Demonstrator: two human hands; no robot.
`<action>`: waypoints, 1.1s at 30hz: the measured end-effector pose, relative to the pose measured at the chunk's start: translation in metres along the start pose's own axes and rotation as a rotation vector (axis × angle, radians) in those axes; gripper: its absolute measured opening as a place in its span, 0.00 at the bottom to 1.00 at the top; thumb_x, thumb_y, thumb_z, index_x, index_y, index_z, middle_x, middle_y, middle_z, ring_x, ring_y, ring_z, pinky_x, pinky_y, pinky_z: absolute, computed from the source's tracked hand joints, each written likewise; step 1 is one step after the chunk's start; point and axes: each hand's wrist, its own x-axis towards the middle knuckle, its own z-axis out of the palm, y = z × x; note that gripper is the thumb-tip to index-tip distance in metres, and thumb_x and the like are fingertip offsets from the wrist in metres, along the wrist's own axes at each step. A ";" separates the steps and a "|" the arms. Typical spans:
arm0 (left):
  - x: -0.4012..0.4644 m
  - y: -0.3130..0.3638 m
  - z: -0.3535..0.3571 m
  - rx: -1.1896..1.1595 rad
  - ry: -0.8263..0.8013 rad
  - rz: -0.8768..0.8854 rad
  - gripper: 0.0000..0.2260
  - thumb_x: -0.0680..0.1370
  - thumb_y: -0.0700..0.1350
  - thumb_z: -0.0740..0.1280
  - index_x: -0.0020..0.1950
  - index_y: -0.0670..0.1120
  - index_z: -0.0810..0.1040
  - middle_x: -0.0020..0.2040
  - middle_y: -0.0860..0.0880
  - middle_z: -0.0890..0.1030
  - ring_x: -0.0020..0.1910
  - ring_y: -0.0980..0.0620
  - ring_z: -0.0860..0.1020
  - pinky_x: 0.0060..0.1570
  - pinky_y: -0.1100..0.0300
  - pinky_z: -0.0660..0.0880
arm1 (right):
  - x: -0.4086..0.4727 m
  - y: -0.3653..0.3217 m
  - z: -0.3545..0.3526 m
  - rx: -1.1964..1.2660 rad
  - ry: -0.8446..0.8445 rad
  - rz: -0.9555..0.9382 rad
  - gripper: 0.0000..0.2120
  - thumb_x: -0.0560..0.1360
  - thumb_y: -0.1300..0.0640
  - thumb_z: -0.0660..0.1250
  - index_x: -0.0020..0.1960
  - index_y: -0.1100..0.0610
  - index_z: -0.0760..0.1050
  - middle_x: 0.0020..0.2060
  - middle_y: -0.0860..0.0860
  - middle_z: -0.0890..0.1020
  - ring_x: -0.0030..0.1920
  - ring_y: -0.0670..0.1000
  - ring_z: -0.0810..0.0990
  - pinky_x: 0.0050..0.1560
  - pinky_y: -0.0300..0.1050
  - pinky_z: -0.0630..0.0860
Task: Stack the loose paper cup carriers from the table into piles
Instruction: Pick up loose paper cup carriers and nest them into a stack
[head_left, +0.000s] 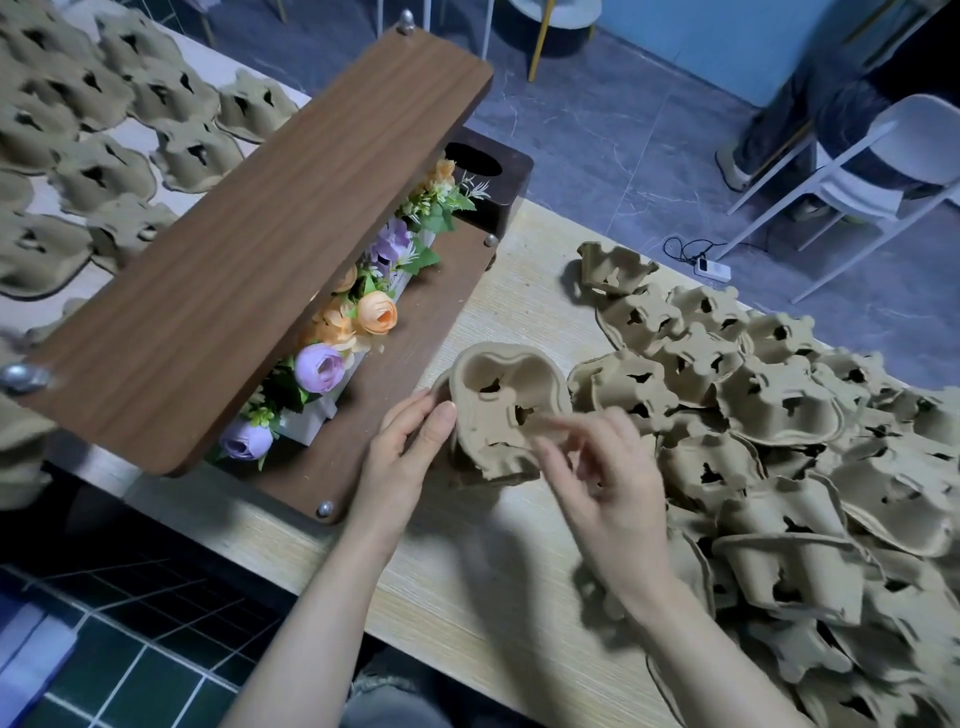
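Head view, the only one: the left hand (410, 441) grips a small stack of carriers (501, 415) at its left edge, thumb on the near face, fingers wrapped behind. The stack is tilted up on the light wooden table (467, 597), its cup wells facing the camera, just about dead centre of the frame.

The right hand (602, 488) sits at four o'clock from that stack, blurred. Its forefinger and thumb reach onto the lower right rim of the front carrier; the other fingers hang loosely curled. Whether it truly pinches the rim or only touches it, I cannot tell through the blur.

Out at three o'clock from the hands, a big heap of loose carriers (779, 441) sprawls over the table's right side, tumbled at all angles, some upside down.

At ten o'clock stands a two-tier wooden shelf (249, 249) with metal knobs, artificial flowers (363, 317) in peach and lilac tucked between its boards. Beyond it, far up at eleven o'clock, more carriers (88, 130) lie spread out flat.

At one o'clock, a white chair (872, 171) on grey floor.
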 end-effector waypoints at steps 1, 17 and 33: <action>0.000 0.000 0.000 -0.003 0.001 -0.004 0.21 0.66 0.66 0.68 0.56 0.60 0.81 0.68 0.54 0.75 0.69 0.61 0.70 0.74 0.54 0.64 | 0.003 0.002 -0.001 0.013 0.036 0.084 0.11 0.76 0.52 0.69 0.56 0.55 0.79 0.44 0.47 0.75 0.37 0.43 0.73 0.40 0.33 0.70; -0.003 -0.010 -0.004 -0.010 0.104 0.024 0.17 0.80 0.43 0.66 0.56 0.68 0.81 0.63 0.64 0.78 0.67 0.60 0.74 0.69 0.44 0.69 | 0.011 0.023 0.008 0.206 -0.064 0.492 0.10 0.76 0.56 0.69 0.57 0.48 0.78 0.37 0.42 0.78 0.34 0.44 0.72 0.38 0.47 0.70; -0.005 -0.017 -0.004 0.205 -0.069 0.063 0.30 0.78 0.53 0.68 0.75 0.69 0.58 0.70 0.69 0.64 0.69 0.75 0.62 0.67 0.66 0.62 | 0.046 0.073 -0.025 -0.138 0.070 0.449 0.15 0.75 0.54 0.71 0.61 0.50 0.76 0.54 0.48 0.71 0.42 0.42 0.73 0.47 0.38 0.72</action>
